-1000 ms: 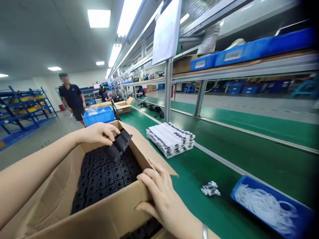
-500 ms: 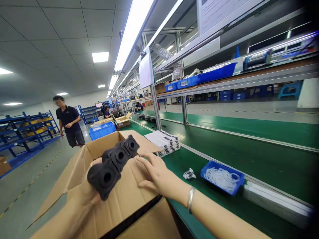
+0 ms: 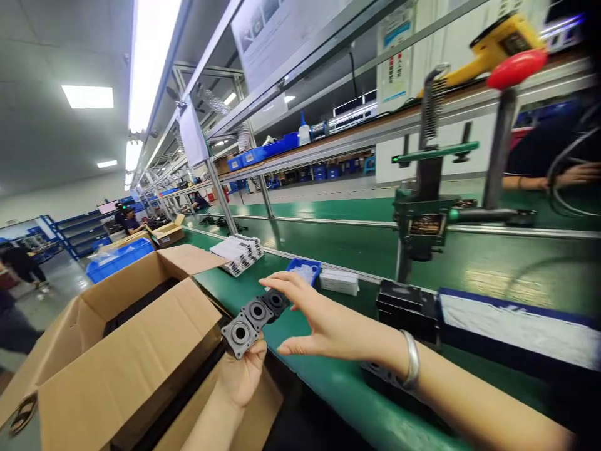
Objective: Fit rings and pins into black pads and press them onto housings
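Observation:
My left hand [image 3: 241, 376] is closed on a stack of black square plastic parts [image 3: 256, 311] with round holes, held up beside the open cardboard box [image 3: 117, 351]. My right hand [image 3: 328, 322] is spread open, fingers reaching toward the far end of the stack, close to it or just touching. A metal bangle sits on my right wrist. More black parts lie inside the box, mostly hidden by its flaps.
On the green workbench [image 3: 328, 376] are a small blue tray [image 3: 304, 270], a white block [image 3: 339, 282], a stack of white sheets [image 3: 238, 250], a black fixture [image 3: 407, 307] and a lever press [image 3: 425, 213]. Another person's hand [image 3: 573, 175] rests far right. People stand at left.
My view swung right along the bench. My left hand lifted the stack of black parts out of the box and carried it rightward; my right hand left the box flap and opened toward the stack.

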`<move>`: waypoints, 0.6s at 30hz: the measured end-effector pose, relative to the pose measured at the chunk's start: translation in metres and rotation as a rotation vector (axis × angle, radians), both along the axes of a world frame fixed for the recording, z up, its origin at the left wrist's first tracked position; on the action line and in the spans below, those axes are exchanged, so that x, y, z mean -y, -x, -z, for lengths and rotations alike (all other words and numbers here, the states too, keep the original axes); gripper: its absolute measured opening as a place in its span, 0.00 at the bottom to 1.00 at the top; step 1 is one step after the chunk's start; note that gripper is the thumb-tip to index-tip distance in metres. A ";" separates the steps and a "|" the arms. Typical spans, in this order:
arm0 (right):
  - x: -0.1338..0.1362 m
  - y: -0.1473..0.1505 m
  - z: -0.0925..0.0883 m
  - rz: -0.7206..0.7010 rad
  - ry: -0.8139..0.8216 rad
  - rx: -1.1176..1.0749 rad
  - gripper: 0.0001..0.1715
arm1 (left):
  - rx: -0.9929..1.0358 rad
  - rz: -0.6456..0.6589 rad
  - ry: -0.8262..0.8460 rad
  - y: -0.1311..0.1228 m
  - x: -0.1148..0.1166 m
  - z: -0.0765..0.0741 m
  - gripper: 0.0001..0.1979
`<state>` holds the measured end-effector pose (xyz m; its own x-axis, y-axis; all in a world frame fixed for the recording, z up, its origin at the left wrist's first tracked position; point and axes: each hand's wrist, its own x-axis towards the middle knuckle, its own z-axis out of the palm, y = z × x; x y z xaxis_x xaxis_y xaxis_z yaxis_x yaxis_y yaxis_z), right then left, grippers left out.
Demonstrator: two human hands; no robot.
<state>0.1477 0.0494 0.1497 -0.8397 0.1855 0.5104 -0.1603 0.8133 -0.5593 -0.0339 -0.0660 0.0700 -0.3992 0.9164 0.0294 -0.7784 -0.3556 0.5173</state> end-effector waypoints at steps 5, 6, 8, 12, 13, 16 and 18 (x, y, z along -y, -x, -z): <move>-0.006 -0.001 0.008 -0.029 -0.031 0.010 0.46 | -0.043 0.064 0.107 -0.015 -0.011 0.011 0.11; -0.008 0.000 0.011 -0.025 -0.037 0.023 0.44 | -0.038 0.075 0.129 -0.017 -0.014 0.014 0.10; -0.013 0.002 0.016 -0.001 -0.052 0.058 0.46 | -0.035 0.099 0.138 -0.019 -0.020 0.019 0.10; -0.020 0.008 0.024 0.037 -0.092 0.099 0.49 | -0.048 0.119 0.119 -0.017 -0.032 0.031 0.09; -0.022 0.009 0.025 0.044 -0.097 0.099 0.47 | -0.057 0.115 0.127 -0.016 -0.035 0.034 0.08; -0.029 0.015 0.026 0.063 -0.100 0.120 0.39 | -0.104 0.081 0.152 -0.011 -0.046 0.043 0.09; -0.037 0.018 0.029 0.072 -0.097 0.152 0.34 | -0.127 0.067 0.159 -0.008 -0.053 0.049 0.12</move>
<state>0.1296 0.0862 0.1207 -0.8950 0.2038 0.3967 -0.0194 0.8709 -0.4910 -0.0258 -0.0126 0.0208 -0.3394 0.9379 -0.0711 -0.7224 -0.2115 0.6583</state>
